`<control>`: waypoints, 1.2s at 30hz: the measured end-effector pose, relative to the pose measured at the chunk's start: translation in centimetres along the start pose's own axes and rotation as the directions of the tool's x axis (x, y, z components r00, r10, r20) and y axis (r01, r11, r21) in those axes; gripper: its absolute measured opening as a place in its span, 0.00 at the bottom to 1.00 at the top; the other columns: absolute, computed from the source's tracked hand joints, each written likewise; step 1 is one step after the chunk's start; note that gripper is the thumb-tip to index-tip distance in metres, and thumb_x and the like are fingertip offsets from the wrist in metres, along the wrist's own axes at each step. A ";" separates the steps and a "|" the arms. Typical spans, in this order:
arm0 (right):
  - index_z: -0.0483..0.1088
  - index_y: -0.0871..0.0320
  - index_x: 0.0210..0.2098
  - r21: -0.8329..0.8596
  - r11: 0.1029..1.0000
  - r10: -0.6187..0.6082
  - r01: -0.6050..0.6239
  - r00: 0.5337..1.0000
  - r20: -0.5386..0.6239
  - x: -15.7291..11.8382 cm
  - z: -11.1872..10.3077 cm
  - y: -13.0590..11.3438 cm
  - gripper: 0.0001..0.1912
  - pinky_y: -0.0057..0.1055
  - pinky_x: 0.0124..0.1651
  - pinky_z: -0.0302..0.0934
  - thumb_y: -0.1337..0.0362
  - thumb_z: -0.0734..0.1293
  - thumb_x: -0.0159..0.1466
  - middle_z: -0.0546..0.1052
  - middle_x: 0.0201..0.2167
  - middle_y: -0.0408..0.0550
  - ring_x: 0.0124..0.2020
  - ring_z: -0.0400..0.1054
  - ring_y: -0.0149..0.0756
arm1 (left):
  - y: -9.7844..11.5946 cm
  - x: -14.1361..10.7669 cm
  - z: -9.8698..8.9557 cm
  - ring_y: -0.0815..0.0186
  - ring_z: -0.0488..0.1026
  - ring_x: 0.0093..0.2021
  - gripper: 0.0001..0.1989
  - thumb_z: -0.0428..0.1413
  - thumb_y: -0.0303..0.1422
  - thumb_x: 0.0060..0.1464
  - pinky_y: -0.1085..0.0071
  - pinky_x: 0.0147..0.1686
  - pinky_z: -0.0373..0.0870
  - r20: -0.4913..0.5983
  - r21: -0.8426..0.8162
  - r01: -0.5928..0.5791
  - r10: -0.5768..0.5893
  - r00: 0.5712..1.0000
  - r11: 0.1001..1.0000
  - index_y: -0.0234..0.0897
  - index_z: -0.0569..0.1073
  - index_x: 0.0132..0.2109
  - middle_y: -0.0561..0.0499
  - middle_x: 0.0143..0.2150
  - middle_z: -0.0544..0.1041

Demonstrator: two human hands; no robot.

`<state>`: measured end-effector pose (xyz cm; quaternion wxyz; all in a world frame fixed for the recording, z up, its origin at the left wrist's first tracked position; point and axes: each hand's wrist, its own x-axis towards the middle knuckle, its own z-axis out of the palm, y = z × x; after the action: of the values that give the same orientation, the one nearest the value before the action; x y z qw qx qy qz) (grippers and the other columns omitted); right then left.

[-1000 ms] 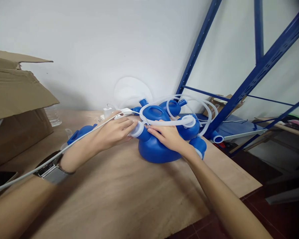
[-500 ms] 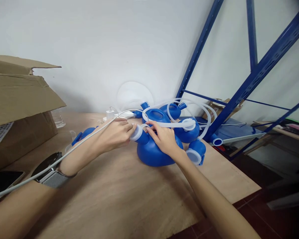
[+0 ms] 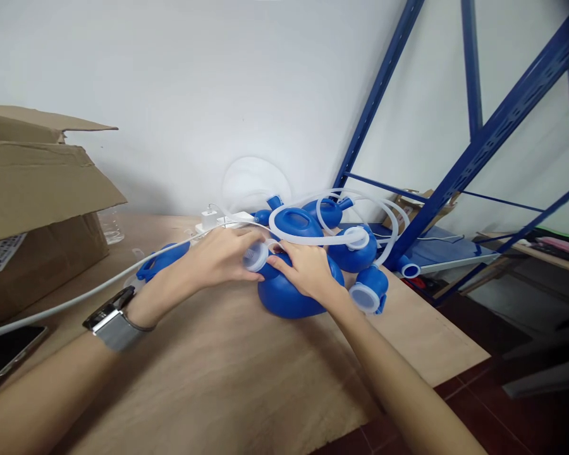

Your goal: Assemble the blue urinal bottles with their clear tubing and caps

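A blue plastic urinal bottle (image 3: pixel 284 300) lies on the wooden table before me, its neck pointing to the left. A translucent cap (image 3: pixel 256 257) covers the mouth. My left hand (image 3: pixel 222 256) is curled around this cap, fingers over the top and thumb below. Across the bottle's upper side lies my right hand (image 3: pixel 308 268), closed on its handle area near the neck; the fingertips are partly hidden. Just behind, a pale corrugated tube (image 3: pixel 308 240) runs to the cap of another blue bottle (image 3: pixel 355 256).
More blue bottles (image 3: pixel 296 221) with looping tubes crowd the table's back. A capped bottle (image 3: pixel 372 291) lies at right, another blue one (image 3: pixel 164 259) at left. A cardboard box (image 3: pixel 47 253), phone (image 3: pixel 9 354), power strip (image 3: pixel 232 219), white cable (image 3: pixel 99 287) and blue rack (image 3: pixel 455 164) surround them.
My left hand has rotated from a knuckles-up grip beside the cap to one with the thumb beneath it. The right hand stays on the bottle, its fingers shifted slightly.
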<state>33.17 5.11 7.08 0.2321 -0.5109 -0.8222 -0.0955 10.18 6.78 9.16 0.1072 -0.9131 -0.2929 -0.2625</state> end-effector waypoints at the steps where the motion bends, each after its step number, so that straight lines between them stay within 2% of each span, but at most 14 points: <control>1: 0.79 0.55 0.44 -0.001 1.000 0.022 -0.022 1.000 0.000 0.1 0.0 -0.1 0.27 0.33 0.43 0.59 0.40 0.60 0.72 0.83 0.42 0.50 0.45 0.76 0.45 | 0.1 -0.1 -0.2 0.54 0.81 0.41 0.28 0.69 0.46 0.51 0.66 0.36 0.72 -0.013 0.026 0.056 -0.056 0.998 0.998 0.37 0.72 0.53 0.43 0.47 0.83; 4: 0.80 0.54 0.39 -0.005 0.998 0.054 -0.055 0.998 -0.017 0.2 0.1 -0.3 0.30 0.33 0.41 0.57 0.37 0.59 0.70 0.83 0.39 0.49 0.43 0.76 0.45 | 0.0 -0.4 -1.1 0.53 0.80 0.38 0.29 0.65 0.54 0.52 0.65 0.34 0.69 -0.022 0.080 0.203 -0.202 0.979 0.976 0.36 0.72 0.51 0.41 0.44 0.82; 6: 0.80 0.54 0.41 -0.019 0.999 0.049 -0.049 0.999 -0.020 0.2 0.1 -0.3 0.30 0.33 0.42 0.57 0.36 0.60 0.69 0.83 0.39 0.49 0.44 0.75 0.45 | -0.6 -0.7 -1.9 0.52 0.80 0.41 0.29 0.61 0.55 0.54 0.64 0.37 0.70 0.049 0.068 0.214 -0.218 0.975 0.974 0.37 0.72 0.53 0.42 0.46 0.82; 9: 0.80 0.53 0.46 -0.038 0.998 0.044 -0.044 0.999 0.002 0.0 0.1 -0.3 0.31 0.34 0.43 0.57 0.34 0.61 0.68 0.83 0.40 0.50 0.45 0.75 0.46 | -2.0 -1.1 -2.6 0.52 0.80 0.46 0.29 0.59 0.47 0.56 0.64 0.42 0.72 0.229 0.027 0.183 -0.185 0.956 0.983 0.38 0.70 0.61 0.42 0.51 0.82; 12: 0.80 0.53 0.47 -0.048 0.998 0.040 -0.040 0.999 0.006 -0.2 0.1 -0.3 0.32 0.35 0.44 0.58 0.34 0.60 0.68 0.83 0.41 0.50 0.46 0.75 0.46 | -2.9 -1.4 -3.2 0.51 0.78 0.54 0.39 0.57 0.41 0.55 0.63 0.50 0.72 0.358 0.037 0.220 -0.219 0.908 0.975 0.32 0.60 0.71 0.38 0.56 0.80; 16: 0.80 0.52 0.48 -0.049 0.998 0.039 -0.039 0.999 -0.001 -0.2 0.2 -0.3 0.33 0.35 0.45 0.58 0.33 0.59 0.68 0.83 0.43 0.50 0.46 0.75 0.46 | -3.1 -1.3 -4.5 0.48 0.72 0.64 0.40 0.56 0.38 0.54 0.60 0.60 0.67 0.417 0.067 0.272 -0.274 0.867 0.960 0.31 0.58 0.71 0.37 0.65 0.73; 19: 0.80 0.53 0.49 -0.047 0.998 0.043 -0.043 0.999 0.004 -0.2 0.2 -0.4 0.34 0.35 0.44 0.58 0.33 0.58 0.69 0.83 0.43 0.50 0.46 0.76 0.46 | -3.3 -1.2 -5.4 0.49 0.73 0.62 0.36 0.55 0.34 0.51 0.60 0.58 0.69 0.438 0.102 0.313 -0.325 0.838 0.944 0.33 0.63 0.68 0.38 0.66 0.73; 23: 0.80 0.54 0.48 -0.040 0.998 0.048 -0.048 0.999 0.006 -0.3 0.2 -0.3 0.33 0.34 0.43 0.58 0.34 0.58 0.70 0.84 0.41 0.50 0.46 0.76 0.45 | -4.1 -2.1 -5.6 0.49 0.80 0.49 0.28 0.56 0.31 0.47 0.62 0.46 0.75 0.583 0.174 0.363 -0.393 0.711 0.915 0.37 0.74 0.58 0.41 0.53 0.82; 25: 0.80 0.54 0.48 -0.036 0.998 0.046 -0.046 0.999 0.000 -0.3 0.3 -0.3 0.33 0.34 0.43 0.58 0.35 0.59 0.70 0.84 0.41 0.49 0.46 0.76 0.45 | -4.2 -2.6 -5.1 0.49 0.80 0.47 0.26 0.59 0.31 0.45 0.62 0.43 0.75 0.633 0.175 0.394 -0.410 0.657 0.902 0.40 0.76 0.55 0.43 0.50 0.83; 27: 0.80 0.54 0.48 -0.034 0.998 0.045 -0.045 0.999 -0.006 -0.4 0.4 -0.2 0.32 0.34 0.43 0.58 0.35 0.59 0.70 0.84 0.40 0.49 0.45 0.76 0.45 | -4.0 -2.7 -4.0 0.48 0.80 0.50 0.26 0.62 0.35 0.45 0.59 0.47 0.75 0.635 0.115 0.392 -0.371 0.678 0.913 0.41 0.77 0.55 0.43 0.53 0.82; 29: 0.80 0.54 0.48 -0.035 0.998 0.043 -0.044 0.999 -0.012 -0.4 0.5 -0.2 0.32 0.34 0.43 0.58 0.35 0.59 0.70 0.84 0.40 0.49 0.45 0.76 0.45 | -3.5 -2.5 -2.3 0.45 0.75 0.59 0.32 0.63 0.42 0.48 0.55 0.56 0.71 0.578 0.026 0.340 -0.292 0.762 0.940 0.39 0.74 0.60 0.40 0.61 0.78; 32: 0.80 0.54 0.47 -0.043 0.998 0.036 -0.037 0.999 -0.022 -0.4 0.6 -0.2 0.31 0.34 0.43 0.58 0.36 0.59 0.70 0.84 0.42 0.49 0.46 0.77 0.45 | -2.6 -1.9 0.3 0.40 0.59 0.72 0.50 0.63 0.54 0.48 0.48 0.69 0.55 0.451 0.030 0.237 -0.225 0.864 0.971 0.31 0.61 0.71 0.31 0.73 0.63; 34: 0.80 0.54 0.47 -0.047 0.998 0.033 -0.034 0.999 -0.025 -0.4 0.6 -0.2 0.31 0.34 0.43 0.58 0.36 0.59 0.70 0.84 0.42 0.50 0.47 0.77 0.45 | -2.3 -1.7 1.4 0.36 0.49 0.76 0.62 0.64 0.60 0.44 0.42 0.72 0.45 0.390 0.080 0.208 -0.223 0.893 0.975 0.28 0.53 0.75 0.28 0.76 0.55; 36: 0.80 0.54 0.47 -0.042 0.998 0.037 -0.037 0.999 -0.021 -0.5 0.6 -0.2 0.31 0.34 0.43 0.58 0.36 0.59 0.70 0.84 0.42 0.50 0.46 0.77 0.45 | -2.4 -1.8 1.6 0.34 0.45 0.77 0.67 0.64 0.64 0.40 0.40 0.71 0.43 0.395 0.085 0.236 -0.250 0.884 0.968 0.30 0.51 0.76 0.28 0.77 0.52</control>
<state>33.03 4.89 6.38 0.2311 -0.5298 -0.8081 -0.1135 8.18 8.39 6.97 0.0266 -0.9017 -0.4250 -0.0750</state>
